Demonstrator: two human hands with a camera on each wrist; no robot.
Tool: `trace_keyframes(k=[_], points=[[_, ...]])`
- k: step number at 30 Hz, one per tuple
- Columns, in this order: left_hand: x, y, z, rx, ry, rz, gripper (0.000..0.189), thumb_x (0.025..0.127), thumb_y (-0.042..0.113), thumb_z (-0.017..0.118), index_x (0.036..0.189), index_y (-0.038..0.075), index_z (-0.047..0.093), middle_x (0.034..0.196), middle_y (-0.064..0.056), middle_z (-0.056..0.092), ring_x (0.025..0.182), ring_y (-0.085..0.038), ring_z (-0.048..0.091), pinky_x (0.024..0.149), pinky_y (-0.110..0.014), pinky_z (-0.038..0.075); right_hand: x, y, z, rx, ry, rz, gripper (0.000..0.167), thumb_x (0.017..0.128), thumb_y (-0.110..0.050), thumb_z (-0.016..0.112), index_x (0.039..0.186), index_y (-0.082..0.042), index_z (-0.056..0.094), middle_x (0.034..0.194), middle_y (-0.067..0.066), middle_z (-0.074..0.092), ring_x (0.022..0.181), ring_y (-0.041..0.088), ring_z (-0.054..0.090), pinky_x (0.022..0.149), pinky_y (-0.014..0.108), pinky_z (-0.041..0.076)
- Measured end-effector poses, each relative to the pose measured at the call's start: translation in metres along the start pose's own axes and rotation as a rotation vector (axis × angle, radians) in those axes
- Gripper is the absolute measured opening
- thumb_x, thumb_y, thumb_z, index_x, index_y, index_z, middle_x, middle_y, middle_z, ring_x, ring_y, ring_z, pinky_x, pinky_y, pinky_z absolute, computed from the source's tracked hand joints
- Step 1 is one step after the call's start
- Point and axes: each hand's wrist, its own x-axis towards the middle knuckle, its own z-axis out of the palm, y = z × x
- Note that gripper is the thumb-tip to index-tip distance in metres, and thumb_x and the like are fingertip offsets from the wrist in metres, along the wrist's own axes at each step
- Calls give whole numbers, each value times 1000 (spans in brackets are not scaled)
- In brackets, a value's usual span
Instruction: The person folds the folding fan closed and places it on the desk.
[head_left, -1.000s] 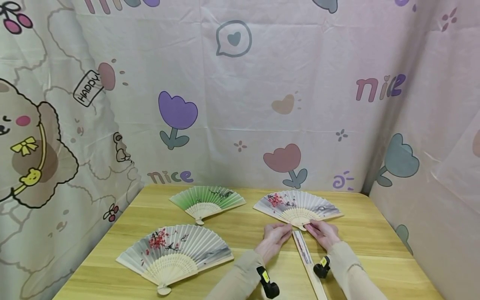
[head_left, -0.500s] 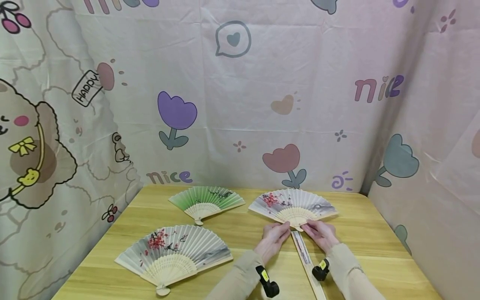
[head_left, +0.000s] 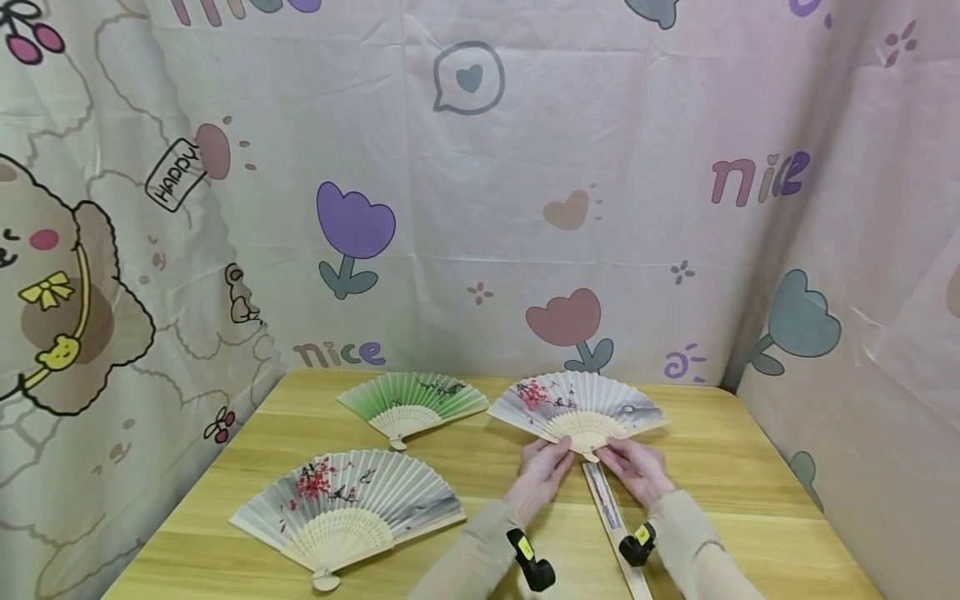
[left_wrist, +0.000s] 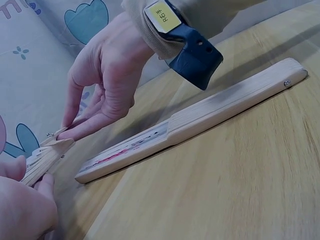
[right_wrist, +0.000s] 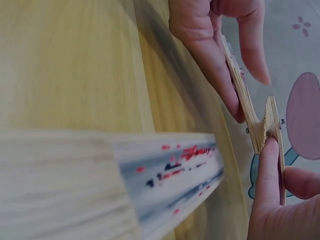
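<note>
Both hands hold a spread folding fan (head_left: 581, 392) with red blossoms and grey hills, near its pivot. My left hand (head_left: 538, 477) has its thumb above the left ribs and fingers underneath. On the other side, my right hand (head_left: 637, 473) pinches the right end stick (right_wrist: 282, 165), which stands apart from the neighbouring ribs (right_wrist: 244, 97) in the right wrist view. Below the hands a closed folding fan (left_wrist: 200, 120) lies lengthwise on the table, its printed paper end toward the spread fan.
A spread green fan (head_left: 420, 396) lies at the back, left of the held one. Another spread blossom fan (head_left: 375, 483) lies at the front left. The wooden table (head_left: 750, 492) meets a patterned cloth backdrop (head_left: 480, 208) at its back and sides.
The spread fan has shifted left and rises slightly at its upper edge. My left hand has moved from beside the pivot to a hold on the left ribs.
</note>
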Motion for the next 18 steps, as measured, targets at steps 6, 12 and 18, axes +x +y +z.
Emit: trace_keyframes(k=[6, 12, 18], points=[[0, 0, -2, 4, 28, 53, 44, 95, -6, 60, 134, -20, 46, 123, -28, 65, 108, -22, 68, 110, -40, 56, -2, 1, 6, 19, -6, 2, 28, 98, 10, 49, 82, -5, 67, 76, 9, 73, 75, 17, 75, 81, 23, 67], [0, 4, -5, -4, 30, 70, 44, 95, -4, 61, 134, -19, 47, 116, -20, 70, 100, -16, 69, 103, -34, 60, -6, 1, 13, 20, -8, -2, 29, 98, 8, 51, 82, -7, 69, 77, 9, 75, 77, 16, 75, 83, 23, 67], [-1, 9, -7, -13, 17, 88, 44, 95, -5, 61, 134, -19, 47, 110, -17, 72, 96, -13, 69, 99, -31, 63, -11, 0, 18, 24, -14, -9, 31, 99, 7, 49, 81, -8, 70, 79, 8, 74, 79, 15, 75, 84, 22, 66]])
